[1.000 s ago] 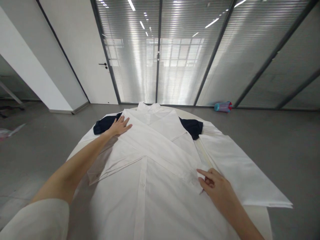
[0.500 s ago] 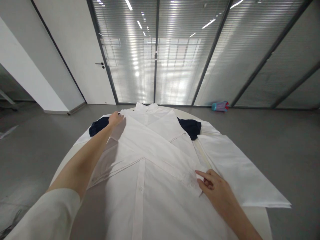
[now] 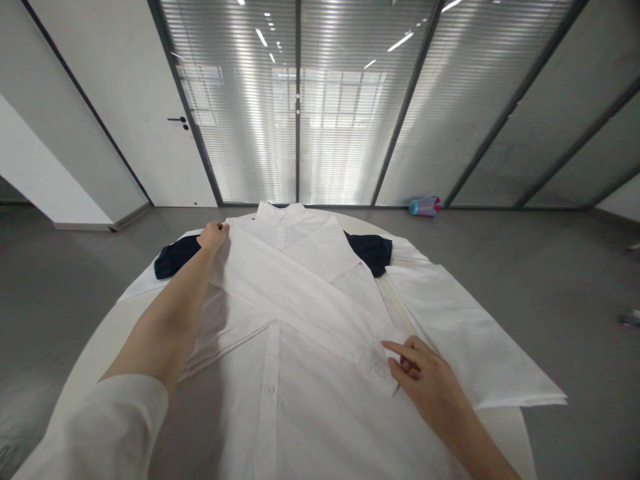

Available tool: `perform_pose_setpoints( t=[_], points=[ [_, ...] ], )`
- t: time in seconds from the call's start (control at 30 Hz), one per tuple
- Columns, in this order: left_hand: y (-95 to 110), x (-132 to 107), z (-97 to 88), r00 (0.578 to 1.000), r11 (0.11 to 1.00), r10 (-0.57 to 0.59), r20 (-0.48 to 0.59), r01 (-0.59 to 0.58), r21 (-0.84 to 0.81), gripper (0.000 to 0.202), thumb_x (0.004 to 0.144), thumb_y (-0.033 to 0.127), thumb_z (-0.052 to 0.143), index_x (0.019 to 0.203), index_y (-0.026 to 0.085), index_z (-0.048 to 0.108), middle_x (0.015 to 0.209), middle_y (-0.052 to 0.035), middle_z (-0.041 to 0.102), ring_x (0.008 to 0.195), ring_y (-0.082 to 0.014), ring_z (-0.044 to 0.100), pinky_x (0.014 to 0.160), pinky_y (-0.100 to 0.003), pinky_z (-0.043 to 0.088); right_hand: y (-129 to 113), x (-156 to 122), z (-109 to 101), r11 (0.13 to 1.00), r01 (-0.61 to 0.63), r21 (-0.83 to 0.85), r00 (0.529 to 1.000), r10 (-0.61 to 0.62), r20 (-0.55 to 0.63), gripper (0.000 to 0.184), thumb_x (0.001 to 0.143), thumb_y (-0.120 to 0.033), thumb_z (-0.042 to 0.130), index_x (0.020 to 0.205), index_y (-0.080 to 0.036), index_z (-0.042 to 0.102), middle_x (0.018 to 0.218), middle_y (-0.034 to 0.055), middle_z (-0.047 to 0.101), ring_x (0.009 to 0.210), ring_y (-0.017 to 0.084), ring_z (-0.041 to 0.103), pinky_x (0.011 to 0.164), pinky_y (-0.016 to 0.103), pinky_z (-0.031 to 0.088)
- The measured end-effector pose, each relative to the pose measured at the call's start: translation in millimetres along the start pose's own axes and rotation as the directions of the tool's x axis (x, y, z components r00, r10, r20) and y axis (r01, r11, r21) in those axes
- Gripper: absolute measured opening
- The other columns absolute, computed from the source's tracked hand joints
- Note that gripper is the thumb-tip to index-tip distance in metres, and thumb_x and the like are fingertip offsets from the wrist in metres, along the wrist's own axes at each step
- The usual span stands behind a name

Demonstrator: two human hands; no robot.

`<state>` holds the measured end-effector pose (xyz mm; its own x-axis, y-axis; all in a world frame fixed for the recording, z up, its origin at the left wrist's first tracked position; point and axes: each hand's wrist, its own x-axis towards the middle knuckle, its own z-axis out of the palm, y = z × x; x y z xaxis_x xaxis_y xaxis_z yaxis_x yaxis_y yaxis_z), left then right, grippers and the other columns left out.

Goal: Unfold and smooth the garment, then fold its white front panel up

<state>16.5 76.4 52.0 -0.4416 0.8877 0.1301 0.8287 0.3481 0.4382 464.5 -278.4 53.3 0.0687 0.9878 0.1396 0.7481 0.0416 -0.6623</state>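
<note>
Across a round white table (image 3: 505, 427), white button shirt (image 3: 295, 393) lies over navy cloth (image 3: 175, 258); left hand (image 3: 213, 235) grips its upper edge, right hand (image 3: 425, 373) half-closed against a fold, striped cylinder (image 3: 425, 207) on floor beyond.

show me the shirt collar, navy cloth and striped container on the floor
shirt collar (image 3: 280, 213), head view, top fold
navy cloth (image 3: 176, 263), head view, left-side part
striped container (image 3: 425, 207), head view, middle
</note>
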Motion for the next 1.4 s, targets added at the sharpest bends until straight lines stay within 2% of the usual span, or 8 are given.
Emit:
perform_pose_setpoints(
  t=[0.23,0.37,0.5,0.67,0.83,1.03,1.23,1.4],
  points=[
    [24.5,-43.8,-10.5,0.929,0.956,0.294,-0.223,-0.285,0.072,0.043,0.095,0.039,0.051,0.132,0.018,0.054,0.139,-0.0158,0.051,0.13,-0.0354,0.046,0.108,-0.05,0.035,-6.5,-3.9,-1.0,0.994,0.046,-0.098,0.997,-0.052,-0.062,0.029,0.084,-0.032,0.054,0.096,-0.02,0.076,0.068,0.0018,0.056,0.054,0.014,0.054,0.057,0.027,0.048],
    [52.9,-104.0,-22.8,0.672,0.67,0.74,-0.033,-0.741,-0.042,0.039,0.098,0.043,0.047,0.121,0.018,0.064,0.133,-0.0107,0.058,0.127,-0.0258,0.051,0.111,-0.038,0.037,-30.2,-17.6,-12.9,0.971,0.136,-0.195,0.931,-0.193,-0.311,0.026,0.091,-0.036,0.054,0.089,-0.02,0.074,0.07,0.0026,0.054,0.059,0.014,0.053,0.061,0.027,0.047],
    [73.5,-180.0,-28.7,0.393,0.412,0.911,0.124,-0.881,-0.233,0.051,0.101,0.054,0.035,0.128,0.021,0.064,0.137,-0.0079,0.06,0.13,-0.0235,0.052,0.114,-0.037,0.036,-65.1,-12.0,-20.1,0.909,0.365,-0.2,0.901,-0.399,-0.169,0.027,0.098,-0.032,0.048,0.097,-0.02,0.073,0.079,0.0049,0.059,0.071,0.015,0.06,0.069,0.027,0.051],
    [75.6,-240.2,-12.9,0.231,0.301,0.924,0.305,-0.93,-0.209,0.062,0.1,0.06,0.032,0.147,0.024,0.049,0.153,-0.0099,0.047,0.145,-0.0272,0.037,0.119,-0.045,0.027,-81.7,31.3,12.8,0.852,0.42,-0.313,0.902,-0.43,0.04,0.044,0.104,-0.036,0.032,0.129,-0.017,0.064,0.127,0.0139,0.063,0.119,0.025,0.059,0.105,0.042,0.046],
    [66.8,-248.3,-3.2,0.249,0.315,0.897,0.365,-0.939,-0.136,0.077,0.091,0.072,0.043,0.156,0.033,0.033,0.163,-0.007,0.025,0.151,-0.0335,0.02,0.123,-0.054,0.013,-56.9,49.6,49.0,0.817,0.389,-0.426,0.918,-0.305,0.253,0.077,0.102,-0.061,0.024,0.152,-0.005,0.038,0.16,0.0203,0.029,0.15,0.034,0.023,0.121,0.052,0.022],
    [62.7,-230.1,-3.9,0.275,0.358,0.868,0.413,-0.924,-0.136,0.074,0.094,0.074,0.031,0.158,0.036,0.026,0.165,-0.0014,0.021,0.153,-0.0308,0.012,0.124,-0.051,0.008,-45.4,43.2,46.1,0.816,0.39,-0.426,0.902,-0.247,0.354,0.087,0.098,-0.07,0.02,0.156,-0.006,0.03,0.163,0.0185,0.02,0.153,0.031,0.015,0.123,0.051,0.015],
    [30.1,-145.3,3.4,0.6,0.633,0.7,0.388,-0.772,0.051,0.066,0.099,0.065,0.027,0.158,0.034,0.026,0.165,-0.006,0.021,0.152,-0.0307,0.017,0.121,-0.055,0.012,-48.5,44.1,44.9,0.813,0.393,-0.43,0.898,-0.239,0.369,0.089,0.097,-0.07,0.019,0.156,-0.005,0.03,0.162,0.0192,0.02,0.152,0.031,0.015,0.124,0.05,0.015],
    [13.0,-103.5,12.7,0.691,0.742,0.666,0.28,-0.652,-0.158,0.057,0.096,0.055,0.048,0.148,0.032,0.046,0.16,-0.0078,0.036,0.15,-0.0291,0.025,0.121,-0.053,0.012,-47.0,44.3,45.8,0.817,0.396,-0.419,0.897,-0.245,0.369,0.088,0.098,-0.07,0.02,0.156,-0.005,0.03,0.163,0.0183,0.02,0.152,0.032,0.015,0.124,0.051,0.015]
  ],
)
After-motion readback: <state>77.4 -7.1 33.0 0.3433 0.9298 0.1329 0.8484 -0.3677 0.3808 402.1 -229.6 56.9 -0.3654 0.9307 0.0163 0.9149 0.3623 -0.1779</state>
